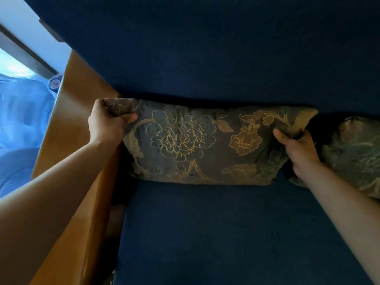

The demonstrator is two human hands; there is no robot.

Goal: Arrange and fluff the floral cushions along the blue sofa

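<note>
Now the floral cushion (pixel 197 142) stands on its long edge at the centre of view, leaning on the backrest of the blue sofa (pixel 205 233). The left hand (pixel 107 122), at nine o'clock from the cushion, is closed in a fist around its upper left corner, bunching the fabric. The right hand (pixel 296 145), at three o'clock, pinches the right edge between thumb and curled fingers. To fluff it well, I judge both hands should pull the ends outward, then push them inward to spread the filling evenly, keeping the cushion snug to the backrest. A second floral cushion (pixel 357 153) sits just beside it at three o'clock, partly cut off. A wooden armrest (pixel 78 120) borders the sofa at nine o'clock. No containers are visible.
</note>
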